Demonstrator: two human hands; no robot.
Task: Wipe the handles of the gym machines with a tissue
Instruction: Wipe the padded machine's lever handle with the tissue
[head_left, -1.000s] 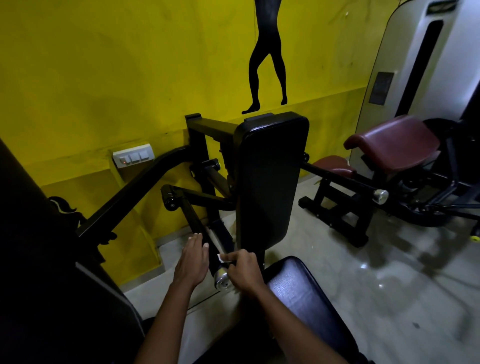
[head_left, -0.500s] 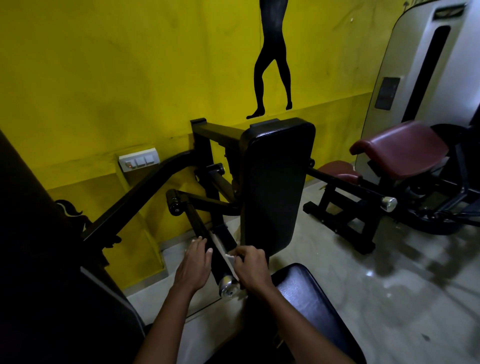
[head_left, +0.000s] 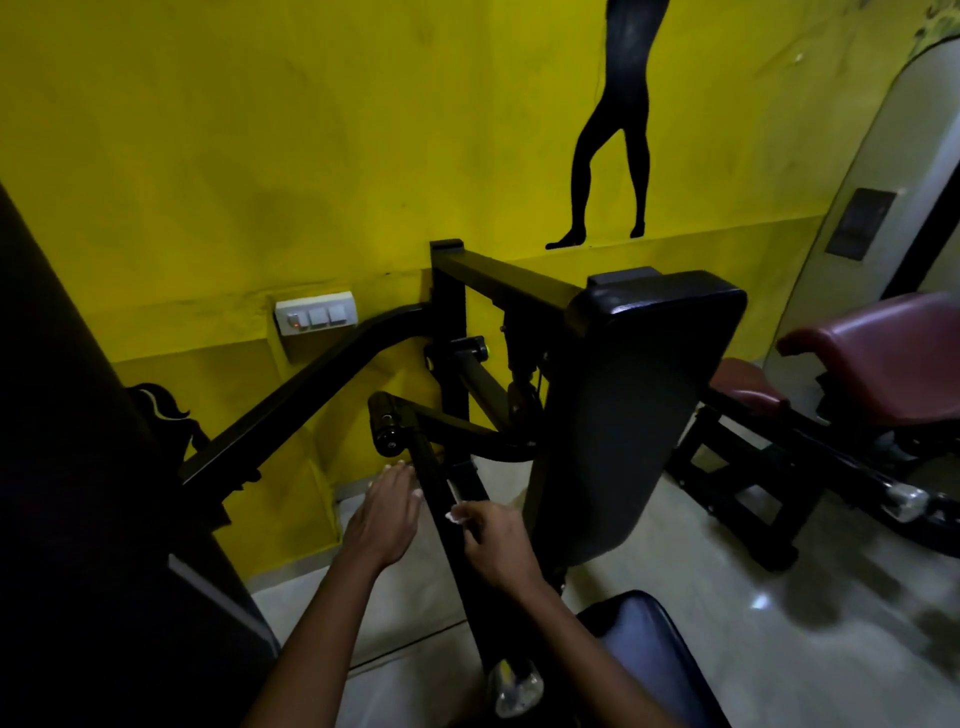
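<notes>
A black machine handle bar slopes from a black roller end down to a chrome end cap. My right hand lies against the right side of the bar and pinches a small white tissue against it. My left hand rests with straight fingers on the bar's left side, a little higher. Most of the tissue is hidden under my fingers.
A tall black back pad stands just right of the bar, with a dark seat below it. A maroon-padded machine is at the right. The yellow wall carries a switch plate. A dark frame fills the left.
Both hands have slid up the bar, away from the chrome end cap, which now shows well below them. The view has moved closer to the machine.
</notes>
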